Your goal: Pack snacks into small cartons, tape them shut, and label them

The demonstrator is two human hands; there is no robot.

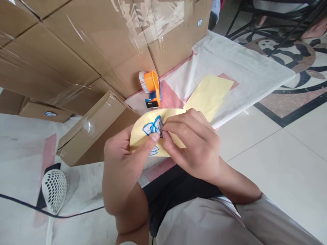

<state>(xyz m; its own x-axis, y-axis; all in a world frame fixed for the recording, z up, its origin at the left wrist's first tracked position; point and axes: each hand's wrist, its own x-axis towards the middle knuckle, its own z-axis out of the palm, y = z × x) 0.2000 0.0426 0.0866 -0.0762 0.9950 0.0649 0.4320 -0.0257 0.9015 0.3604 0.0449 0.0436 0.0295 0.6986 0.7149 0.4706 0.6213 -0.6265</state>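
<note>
Cartons (102, 41) stood beyond; left hand (124, 163) clamped light, bendy-looking yellow paper (137, 135), right hand (198, 146) pinched a sticker (158, 123), best held edgewise.

I can't see most of my left hand's (127, 163) fingers, hidden behind the curled yellow sheet (137, 135). My right hand (195, 146) covers one edge of the upper blue-edged sticker (150, 128), and its printing is too small to read. My left thumb partly hides the lower sticker (154, 150). The picture's edges cut off the cardboard boxes (76, 37) and black-framed chair (272, 12).
</note>
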